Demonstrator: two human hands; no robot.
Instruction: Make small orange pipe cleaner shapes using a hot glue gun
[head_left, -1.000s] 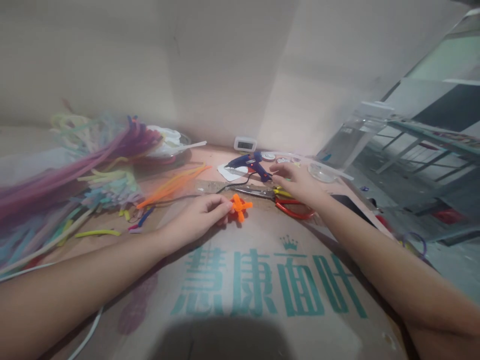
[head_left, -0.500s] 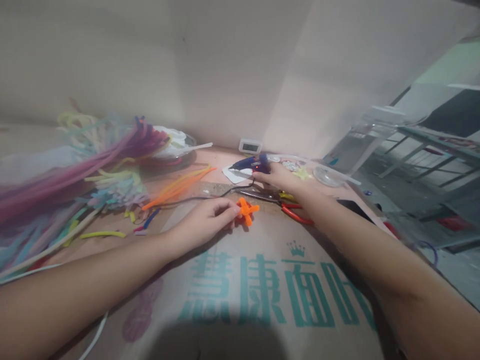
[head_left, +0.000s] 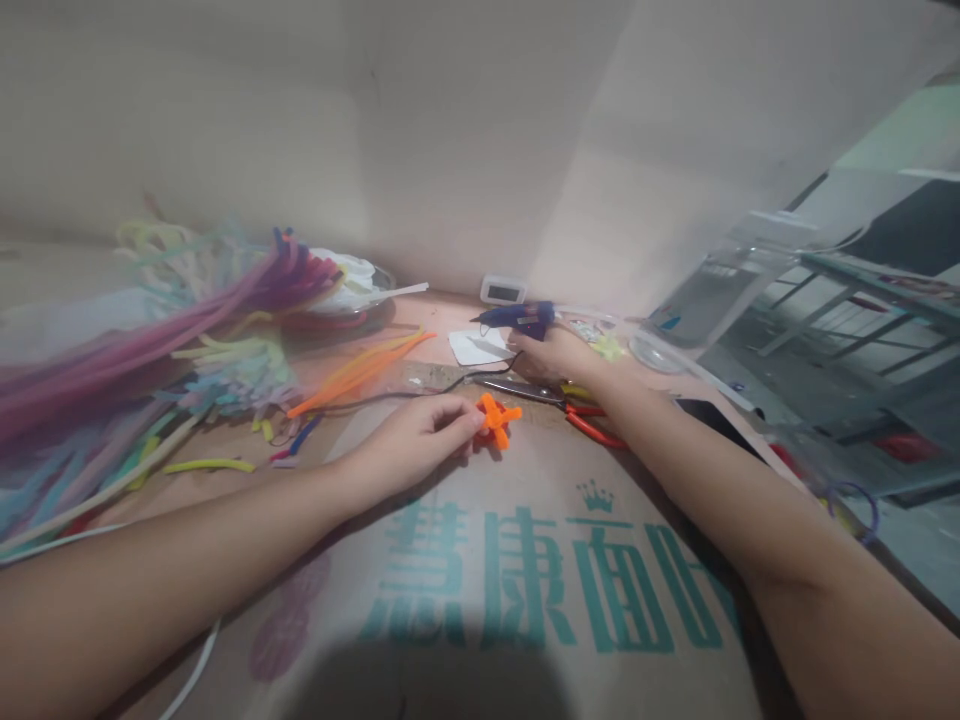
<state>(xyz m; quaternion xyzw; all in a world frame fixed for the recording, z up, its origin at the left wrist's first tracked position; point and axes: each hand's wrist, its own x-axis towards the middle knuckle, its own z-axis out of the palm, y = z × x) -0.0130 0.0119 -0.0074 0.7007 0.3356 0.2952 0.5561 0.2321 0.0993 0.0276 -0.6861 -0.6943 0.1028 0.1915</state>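
My left hand (head_left: 442, 430) pinches an orange flower-shaped piece of fuzzy stems (head_left: 497, 420) between thumb and fingertips, just above the printed cardboard. Farther back, my right hand (head_left: 559, 357) is closed round the handle of a dark blue hot glue gun (head_left: 525, 318). The gun's nozzle points left, above a white card (head_left: 478, 347). Below the right hand lie scissors (head_left: 589, 425) with red handles, their blades pointing left. A dark cord (head_left: 390, 400) runs left behind my left hand.
Bundles of coloured pipe cleaners (head_left: 225, 300) fill the left side, with orange ones (head_left: 360, 375) nearer the middle. A small digital display (head_left: 503, 290) stands by the wall. At right are a dark flat device (head_left: 720, 425), a round clear lid (head_left: 654, 353) and a clear container (head_left: 705, 290).
The glue gun's nozzle has lifted up and away from the white card, and the gun has shifted slightly right with my right hand. My left hand keeps its hold on the orange piece.
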